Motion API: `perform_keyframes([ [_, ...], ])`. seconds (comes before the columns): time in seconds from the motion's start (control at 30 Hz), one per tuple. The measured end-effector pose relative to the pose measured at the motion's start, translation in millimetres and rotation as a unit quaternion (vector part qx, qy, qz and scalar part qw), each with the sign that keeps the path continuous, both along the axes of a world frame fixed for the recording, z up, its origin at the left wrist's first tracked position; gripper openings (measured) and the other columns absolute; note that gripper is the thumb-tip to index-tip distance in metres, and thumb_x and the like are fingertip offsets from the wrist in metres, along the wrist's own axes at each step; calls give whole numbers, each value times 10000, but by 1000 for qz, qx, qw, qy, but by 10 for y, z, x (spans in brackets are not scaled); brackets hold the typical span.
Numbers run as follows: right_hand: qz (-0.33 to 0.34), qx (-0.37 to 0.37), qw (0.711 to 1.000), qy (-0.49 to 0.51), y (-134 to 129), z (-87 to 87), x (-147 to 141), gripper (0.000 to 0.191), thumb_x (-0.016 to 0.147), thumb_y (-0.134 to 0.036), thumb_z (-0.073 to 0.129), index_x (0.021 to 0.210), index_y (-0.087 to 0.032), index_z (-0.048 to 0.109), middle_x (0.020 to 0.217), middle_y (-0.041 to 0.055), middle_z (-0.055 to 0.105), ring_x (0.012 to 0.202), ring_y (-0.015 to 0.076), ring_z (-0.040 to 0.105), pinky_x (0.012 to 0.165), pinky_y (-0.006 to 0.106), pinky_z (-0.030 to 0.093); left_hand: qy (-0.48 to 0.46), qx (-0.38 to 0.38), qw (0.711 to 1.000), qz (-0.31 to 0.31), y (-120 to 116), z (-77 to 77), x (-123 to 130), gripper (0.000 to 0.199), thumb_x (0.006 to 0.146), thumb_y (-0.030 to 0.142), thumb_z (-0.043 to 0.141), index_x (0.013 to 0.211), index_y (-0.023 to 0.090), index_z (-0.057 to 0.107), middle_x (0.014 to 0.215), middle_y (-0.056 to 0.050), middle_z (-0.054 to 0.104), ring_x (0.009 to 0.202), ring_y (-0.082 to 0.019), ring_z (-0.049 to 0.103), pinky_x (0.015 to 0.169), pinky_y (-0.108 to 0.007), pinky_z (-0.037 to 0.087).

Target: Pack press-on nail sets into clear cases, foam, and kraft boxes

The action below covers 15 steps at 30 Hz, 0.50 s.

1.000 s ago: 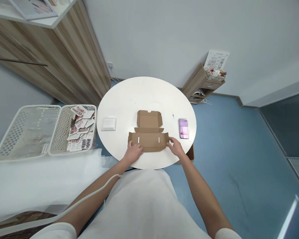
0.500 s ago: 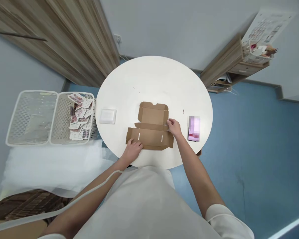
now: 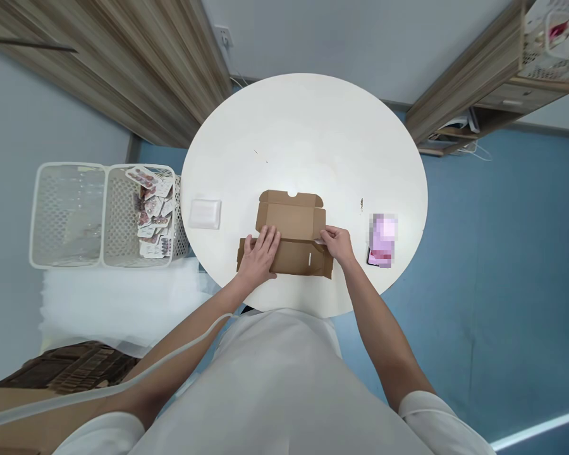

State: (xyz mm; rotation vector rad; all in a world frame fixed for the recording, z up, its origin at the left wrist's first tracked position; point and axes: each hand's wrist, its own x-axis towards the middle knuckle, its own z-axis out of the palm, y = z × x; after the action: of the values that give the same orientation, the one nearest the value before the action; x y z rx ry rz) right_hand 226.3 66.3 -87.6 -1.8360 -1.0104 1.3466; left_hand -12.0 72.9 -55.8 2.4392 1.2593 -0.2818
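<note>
An unfolded brown cardboard box (image 3: 291,221) lies near the front of the round white table (image 3: 308,126). Its notched lid panel is at the back, and a slotted panel is nearer my body. My left hand (image 3: 260,256) rests on the left part of the box with its fingers stretched toward the lid fold, hiding one slot. At the right end of the fold, my right hand (image 3: 339,244) pinches a side flap between thumb and fingers. A small pale bit shows at those fingertips.
On the table's left lies a clear plastic packet (image 3: 205,213); a phone (image 3: 382,241), blurred out, lies on the right. Beside the table, a white basket (image 3: 105,215) holds several printed blister cards (image 3: 155,212). White packing sheets (image 3: 123,297) are below it.
My left hand has moved up from the box's front edge onto the panel near the fold. My right hand keeps its pinch at the right side. The lid panel looks lifted or shifted toward me.
</note>
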Motion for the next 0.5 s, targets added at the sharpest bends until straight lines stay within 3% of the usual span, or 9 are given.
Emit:
perform_keyframes([
  [0.1, 44, -22, 998, -34, -57, 73, -50, 314, 774, -355, 428, 897, -179, 657, 755, 30, 671, 735, 201, 609, 662, 312, 462, 1, -1, 1000, -18, 2, -43, -8, 1087, 547, 359, 736, 1402, 153, 96, 1457, -154, 133, 1333, -353, -40, 1030, -554, -18],
  [0.17, 53, 3, 987, -149, -129, 152, -123, 386, 783, -377, 428, 1066, -175, 596, 898, 71, 666, 856, 234, 596, 760, 368, 445, 7, 6, 1000, -24, -23, -71, -25, 1082, 548, 358, 735, 1401, 158, 101, 1453, -143, 162, 1336, -344, -40, 1028, -565, -28],
  [0.23, 81, 64, 953, -285, -242, 242, -228, 573, 758, -427, 483, 1261, -157, 429, 1168, 130, 560, 1085, 282, 490, 908, 444, 351, 19, 15, 999, -30, -60, -90, -45, 1090, 538, 364, 739, 1400, 155, 106, 1451, -136, 176, 1337, -335, -45, 1029, -571, -30],
  [0.3, 174, 118, 904, -373, -393, 310, -358, 814, 691, -499, 561, 1356, -143, 252, 1375, 154, 341, 1264, 307, 284, 1009, 496, 200, 29, 20, 999, -39, -105, -93, -66, 1100, 524, 380, 743, 1399, 152, 116, 1449, -130, 186, 1337, -331, -54, 1034, -570, -16],
  [0.4, 345, 107, 844, -397, -632, 314, -556, 1033, 576, -577, 635, 1383, -156, 148, 1443, 137, 200, 1327, 306, 123, 1041, 514, 73, 28, 23, 998, -58, -190, -72, -107, 1091, 510, 387, 746, 1395, 164, 147, 1445, -123, 206, 1336, -330, -62, 1042, -564, 14],
  [0.5, 374, 55, 825, -419, -797, 221, -691, 1127, 526, -533, 696, 1391, -170, 71, 1450, 137, 171, 1335, 304, 80, 1033, 529, 65, 11, 36, 997, -67, -314, -48, -196, 1069, 512, 374, 745, 1391, 182, 167, 1451, -116, 193, 1337, -323, -70, 1050, -546, 19],
])
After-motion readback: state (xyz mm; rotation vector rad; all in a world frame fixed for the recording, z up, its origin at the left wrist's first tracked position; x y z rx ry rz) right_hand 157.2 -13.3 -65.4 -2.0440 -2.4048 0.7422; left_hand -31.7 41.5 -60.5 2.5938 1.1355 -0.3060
